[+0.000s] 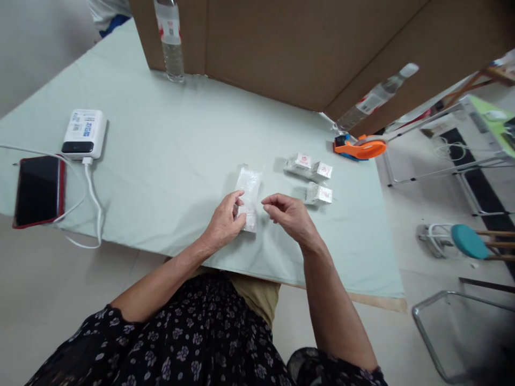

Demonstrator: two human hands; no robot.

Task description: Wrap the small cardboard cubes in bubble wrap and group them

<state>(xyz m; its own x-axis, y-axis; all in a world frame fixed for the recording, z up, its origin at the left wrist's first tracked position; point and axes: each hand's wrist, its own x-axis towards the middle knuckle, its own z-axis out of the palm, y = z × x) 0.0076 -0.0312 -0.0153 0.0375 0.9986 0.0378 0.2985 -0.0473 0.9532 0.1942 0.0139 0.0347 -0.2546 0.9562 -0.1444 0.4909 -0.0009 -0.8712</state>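
Note:
A strip of clear bubble wrap [248, 185] lies on the pale green cloth, its near end folded around what looks like a small box. My left hand [227, 217] holds this bundle from the left, thumb on its near part and fingers curled at its edge. Just right of the wrap, my right hand [292, 214] hovers with thumb and forefinger pinched together; anything between them is too small to make out. Farther right stand small white boxes partly in bubble wrap: one box [302, 161], a second box [322, 170] and a nearer box [324, 195].
An orange tape dispenser [368, 147] sits by the table's right edge. Water bottles, one on the left [172, 45] and one on the right [374, 102], stand against a cardboard panel [265, 48]. At left are a white power bank [84, 131], its cable and a phone [38, 190].

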